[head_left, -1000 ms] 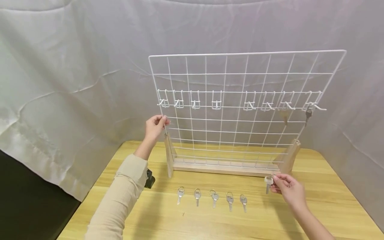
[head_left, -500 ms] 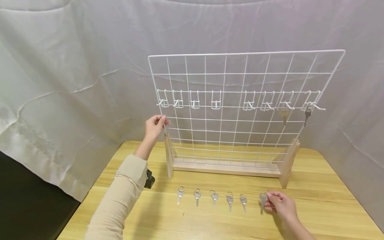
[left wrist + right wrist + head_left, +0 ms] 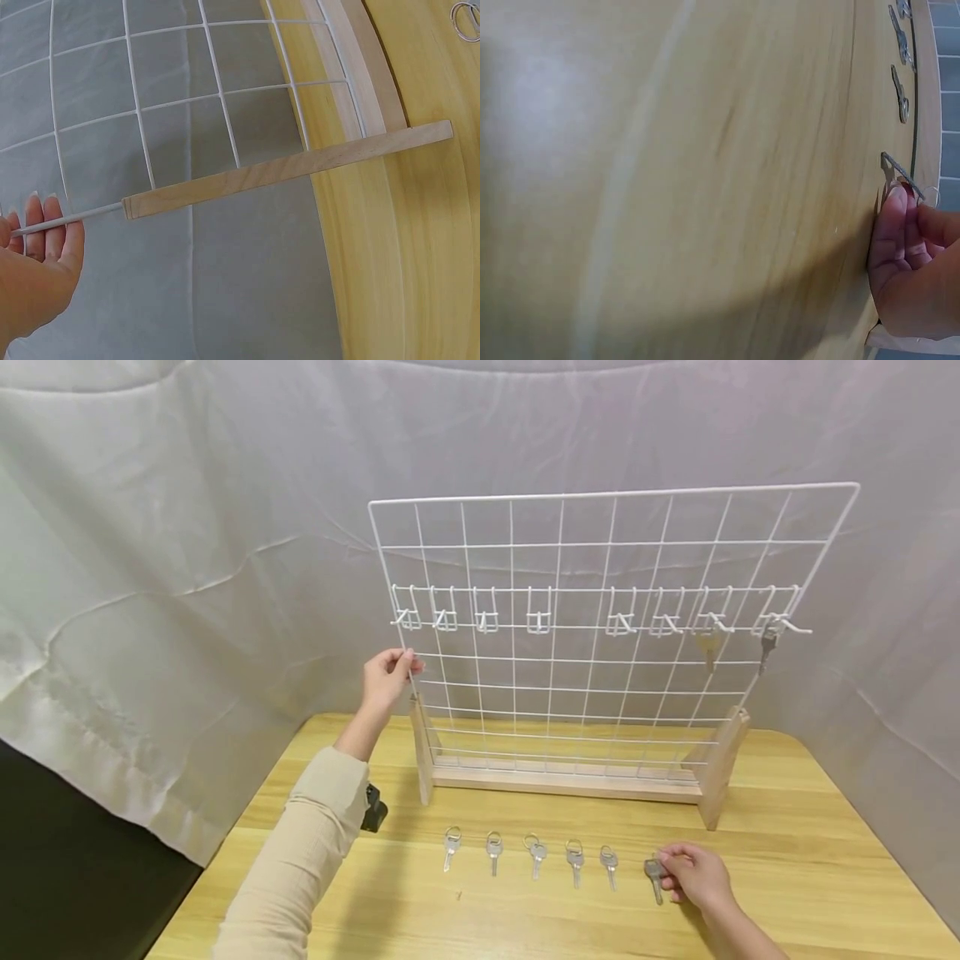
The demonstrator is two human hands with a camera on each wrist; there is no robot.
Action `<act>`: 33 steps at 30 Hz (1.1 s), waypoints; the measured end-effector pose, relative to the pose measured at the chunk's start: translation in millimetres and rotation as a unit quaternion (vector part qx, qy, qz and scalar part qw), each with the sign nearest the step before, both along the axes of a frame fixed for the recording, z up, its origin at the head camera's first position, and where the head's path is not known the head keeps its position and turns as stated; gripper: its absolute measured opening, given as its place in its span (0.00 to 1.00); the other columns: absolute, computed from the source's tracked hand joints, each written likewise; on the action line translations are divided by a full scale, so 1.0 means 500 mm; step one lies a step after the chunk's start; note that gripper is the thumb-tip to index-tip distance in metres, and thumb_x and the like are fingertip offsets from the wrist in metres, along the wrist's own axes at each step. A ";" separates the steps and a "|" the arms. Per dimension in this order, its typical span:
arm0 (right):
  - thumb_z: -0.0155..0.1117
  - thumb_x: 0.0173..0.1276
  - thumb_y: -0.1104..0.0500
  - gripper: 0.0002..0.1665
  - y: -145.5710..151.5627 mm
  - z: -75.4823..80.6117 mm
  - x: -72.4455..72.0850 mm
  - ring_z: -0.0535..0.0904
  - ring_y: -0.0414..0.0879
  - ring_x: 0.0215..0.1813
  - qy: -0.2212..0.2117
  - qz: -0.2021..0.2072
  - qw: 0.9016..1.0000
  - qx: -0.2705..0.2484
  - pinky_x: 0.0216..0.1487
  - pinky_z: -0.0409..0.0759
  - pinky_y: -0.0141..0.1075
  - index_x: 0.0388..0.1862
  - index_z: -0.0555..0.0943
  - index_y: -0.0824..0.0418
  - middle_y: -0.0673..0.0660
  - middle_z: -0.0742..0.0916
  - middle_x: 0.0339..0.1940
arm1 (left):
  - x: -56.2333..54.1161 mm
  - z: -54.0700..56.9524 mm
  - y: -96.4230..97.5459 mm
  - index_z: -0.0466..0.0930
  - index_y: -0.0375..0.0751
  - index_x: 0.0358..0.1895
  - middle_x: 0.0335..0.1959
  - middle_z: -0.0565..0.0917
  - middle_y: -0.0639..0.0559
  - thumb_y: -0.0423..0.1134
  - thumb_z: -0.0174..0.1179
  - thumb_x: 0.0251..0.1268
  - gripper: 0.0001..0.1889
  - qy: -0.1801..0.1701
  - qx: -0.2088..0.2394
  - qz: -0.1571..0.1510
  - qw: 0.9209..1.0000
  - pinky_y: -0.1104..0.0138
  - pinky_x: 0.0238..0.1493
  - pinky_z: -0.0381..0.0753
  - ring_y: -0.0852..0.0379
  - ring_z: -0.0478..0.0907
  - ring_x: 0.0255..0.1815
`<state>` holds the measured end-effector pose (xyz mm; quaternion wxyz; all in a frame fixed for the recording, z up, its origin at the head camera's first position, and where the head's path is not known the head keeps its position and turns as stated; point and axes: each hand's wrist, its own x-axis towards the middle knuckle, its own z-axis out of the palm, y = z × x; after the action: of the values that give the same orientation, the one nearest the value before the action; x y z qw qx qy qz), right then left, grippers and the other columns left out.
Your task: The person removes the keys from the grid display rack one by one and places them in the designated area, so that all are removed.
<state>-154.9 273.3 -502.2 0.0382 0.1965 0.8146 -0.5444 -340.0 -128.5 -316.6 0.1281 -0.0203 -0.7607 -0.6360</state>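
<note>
My left hand [image 3: 386,679] pinches the left edge wire of a white wire grid rack [image 3: 555,691], just above its wooden foot [image 3: 285,169]. My right hand [image 3: 697,877] holds a silver key [image 3: 655,870] by its head, low over the table at the right end of a row of keys. In the right wrist view that key [image 3: 897,166] is tilted, its tip at or close to the wood; touching or not, I cannot tell. Several more keys with rings, such as this key [image 3: 608,860], lie in the row. Two keys hang at the rack's right, one a dark key [image 3: 768,647].
Several white hooks [image 3: 538,620] line the rack's middle. The rack's wooden base [image 3: 570,781] stands on the wooden table [image 3: 525,918] behind the keys. A small black object [image 3: 374,808] shows beside the left sleeve. Grey curtains [image 3: 225,527] enclose the table.
My right hand has brought its key down and left from near the rack's right foot to the row's right end. The hanging keys sway slightly; my left hand stays in place.
</note>
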 end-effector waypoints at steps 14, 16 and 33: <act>0.59 0.62 0.64 0.07 -0.010 0.007 -0.015 0.73 0.41 0.15 0.015 0.036 0.993 0.113 0.14 0.76 0.31 0.29 0.79 0.68 0.50 0.78 0.13 | 0.002 -0.001 0.003 0.75 0.24 0.45 0.35 0.85 0.40 0.36 0.50 0.70 0.14 0.005 0.002 0.007 1.000 0.72 0.39 0.82 0.72 0.77 0.26; 0.59 0.61 0.64 0.07 -0.011 0.006 -0.016 0.73 0.41 0.15 0.015 0.034 0.992 0.119 0.14 0.76 0.31 0.28 0.79 0.68 0.50 0.78 0.13 | 0.002 -0.001 0.003 0.75 0.25 0.45 0.35 0.85 0.40 0.36 0.50 0.70 0.14 0.004 0.000 0.007 1.000 0.68 0.42 0.82 0.72 0.77 0.26; 0.56 0.63 0.64 0.07 -0.009 0.002 -0.021 0.73 0.41 0.16 0.004 0.039 0.991 0.126 0.15 0.76 0.31 0.29 0.77 0.68 0.50 0.77 0.13 | 0.000 0.000 0.006 0.76 0.25 0.44 0.35 0.85 0.39 0.36 0.51 0.69 0.14 0.004 0.006 0.010 1.000 0.59 0.50 0.82 0.72 0.77 0.26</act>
<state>-165.2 269.0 -501.3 0.0311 0.1660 0.8836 -0.4367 -339.8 -125.5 -316.8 0.1377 -0.0147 -0.7567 -0.6389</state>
